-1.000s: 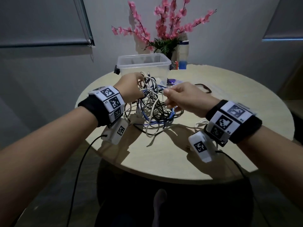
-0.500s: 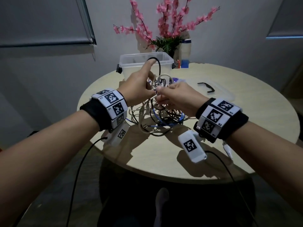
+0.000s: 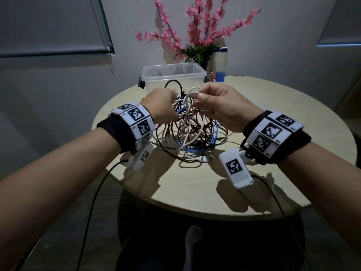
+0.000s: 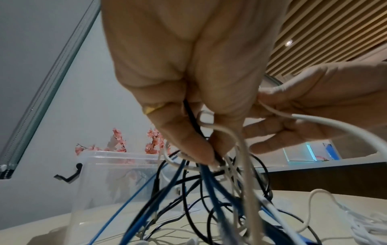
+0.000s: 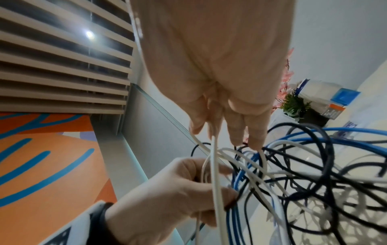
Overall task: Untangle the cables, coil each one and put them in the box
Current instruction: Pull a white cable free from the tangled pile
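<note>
Between my two hands hangs the whole knot. My right hand [image 3: 220,106] pinches a loop of white cable [image 3: 192,90] at my fingertips [image 3: 201,97], thumb and forefinger closed on it and the other fingers loosely curled. My left hand [image 3: 162,106] is closed around a bunch of strands, a black cable [image 4: 189,112] running up between those fingers [image 4: 188,140] together with white ones. Below both hands the tangle [image 3: 191,133] of black, white and blue cables [image 3: 214,137] is half lifted, its lower loops resting on the tabletop [image 3: 195,184]. Just behind it stands the clear plastic box [image 3: 173,77], open, with no cable that I can see inside. I judge the task barely begun: nothing is separated, nothing coiled, nothing stored. Every cable has yet to be freed, wound and placed, and the white loop looks like my first candidate.
</note>
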`<state>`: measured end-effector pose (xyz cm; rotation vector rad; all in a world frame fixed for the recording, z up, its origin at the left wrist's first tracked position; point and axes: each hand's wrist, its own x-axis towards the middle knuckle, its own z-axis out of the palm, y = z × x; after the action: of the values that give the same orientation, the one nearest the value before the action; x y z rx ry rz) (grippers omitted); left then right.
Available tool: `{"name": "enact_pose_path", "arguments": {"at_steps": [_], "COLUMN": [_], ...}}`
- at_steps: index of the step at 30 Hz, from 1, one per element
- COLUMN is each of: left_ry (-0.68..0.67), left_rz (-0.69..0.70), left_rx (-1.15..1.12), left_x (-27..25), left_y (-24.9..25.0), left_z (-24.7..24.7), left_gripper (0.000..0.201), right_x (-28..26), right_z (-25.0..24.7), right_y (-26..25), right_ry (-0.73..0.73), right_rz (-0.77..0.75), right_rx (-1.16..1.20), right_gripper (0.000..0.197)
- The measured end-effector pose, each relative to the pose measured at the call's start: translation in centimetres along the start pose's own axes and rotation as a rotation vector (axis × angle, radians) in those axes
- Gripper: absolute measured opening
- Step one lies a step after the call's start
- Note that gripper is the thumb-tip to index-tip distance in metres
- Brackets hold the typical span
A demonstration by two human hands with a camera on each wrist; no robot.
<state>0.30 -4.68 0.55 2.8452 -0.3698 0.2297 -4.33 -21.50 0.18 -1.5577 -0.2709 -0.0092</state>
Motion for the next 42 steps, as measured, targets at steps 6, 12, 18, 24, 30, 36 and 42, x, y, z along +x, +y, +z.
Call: {"name": "enact_pose_path", "arguments": {"at_steps": [6,12,18,24,30,36,42], "left_ry": [-0.049,-0.094,0.041,0.078,0.046,0.065,0.026], "left_rz": [-0.129,-0.225,-0.066,0.208,0.201,0.116,0.015], "left_rx": [0.151,0.108,0.077,-0.104,-0.025,0.042,0.066], "left_x": [0.7,0.8,0.7,1.3,2.0,2.5,2.1], "left_y": [-1.6,-3.8,-2.9,-0.8,-0.6,-1.3,-3.0], "left_z": [0.3,0.7,-0.3,0.3,1.1,0.4,1.0], "left_gripper": [0.032,0.027,0.036,0.027,0.014,0.019,0.031], "right_x": [-0.1,-0.3,-0.7,-0.7,-1.1,-0.9,-0.9], "right_z": [-1.7,-3.0,-2.9,-2.7,-2.6,-3.3,-3.4], "right_y": [-1.5,-2.7,-1.9,-1.6,-2.0,-2.5,-3.2], "right_ry": [0.015,0.036,0.070,0.047,-0.097,-0.040,0.055], "right_rz": [-0.057,-0.128,-0.095,-0.132,-0.206,-0.279,-0.307], "right_rx": [0.145,0.292,-0.033,-0.025,0.178,0.335,0.421], "right_gripper": [0.016,0.017,0.015,0.014,0.015,0.018,0.020]}}
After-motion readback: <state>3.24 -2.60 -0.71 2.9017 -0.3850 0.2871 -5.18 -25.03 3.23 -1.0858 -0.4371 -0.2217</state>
